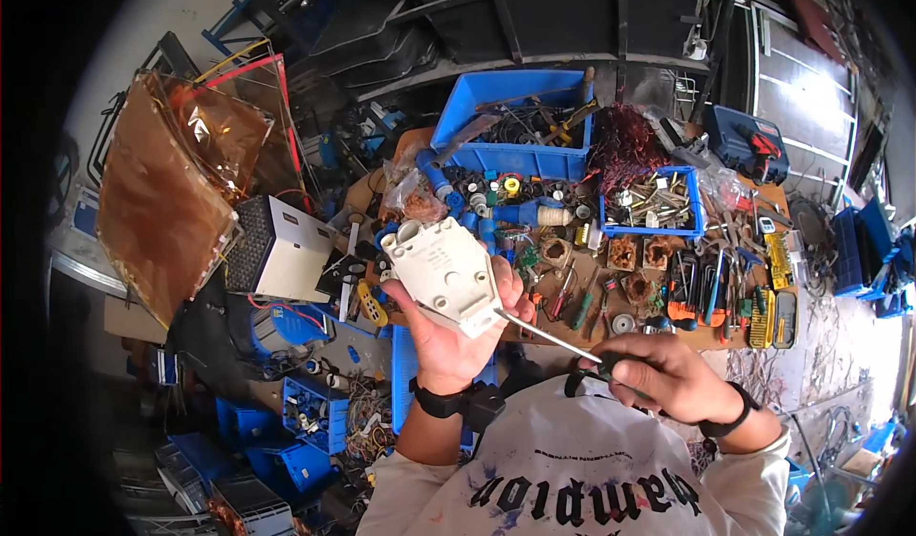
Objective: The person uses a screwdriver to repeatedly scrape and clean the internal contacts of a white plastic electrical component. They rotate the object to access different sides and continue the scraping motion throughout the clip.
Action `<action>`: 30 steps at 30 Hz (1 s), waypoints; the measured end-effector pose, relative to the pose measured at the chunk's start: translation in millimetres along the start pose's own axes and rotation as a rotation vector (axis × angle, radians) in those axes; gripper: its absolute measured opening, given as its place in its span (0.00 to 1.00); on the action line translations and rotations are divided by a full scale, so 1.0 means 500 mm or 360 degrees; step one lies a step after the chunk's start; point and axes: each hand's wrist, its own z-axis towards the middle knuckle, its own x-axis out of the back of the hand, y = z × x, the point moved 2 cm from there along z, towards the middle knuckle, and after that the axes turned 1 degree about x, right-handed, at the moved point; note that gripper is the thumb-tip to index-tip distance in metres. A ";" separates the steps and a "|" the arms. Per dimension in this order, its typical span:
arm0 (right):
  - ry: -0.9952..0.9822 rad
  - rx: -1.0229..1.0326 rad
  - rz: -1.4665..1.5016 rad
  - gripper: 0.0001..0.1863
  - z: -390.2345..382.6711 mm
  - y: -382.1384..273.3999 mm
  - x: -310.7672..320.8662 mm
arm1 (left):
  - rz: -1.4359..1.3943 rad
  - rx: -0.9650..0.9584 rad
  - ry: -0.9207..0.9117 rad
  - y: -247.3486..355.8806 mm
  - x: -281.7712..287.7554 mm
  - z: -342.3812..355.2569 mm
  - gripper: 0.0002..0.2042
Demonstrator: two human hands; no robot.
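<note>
My left hand [439, 340] is wrapped round an off-white plastic housing [439, 271] with round bosses and a tube-like opening at the top, held tilted above the bench's near edge. My right hand [668, 378] is closed on a screwdriver [563, 342] with a long metal shaft and a dark handle. The screwdriver's tip meets the housing's lower right corner, close to the fingers of my left hand; whether it sits in a hole or only touches there is too small to tell.
A crowded bench [706, 337] holds hand tools [711, 288], blue trays [510, 160] of metal parts and a drill case [720, 140]. Copper-coloured sheets [162, 197] and a boxy machine [277, 250] stand at left. Blue crates [315, 412] and wires lie below.
</note>
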 end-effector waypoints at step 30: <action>0.0644 0.0671 -0.1513 0.19 -0.058 -0.086 -0.008 | -0.0186 0.0060 0.0351 -0.015 -0.035 -0.025 0.39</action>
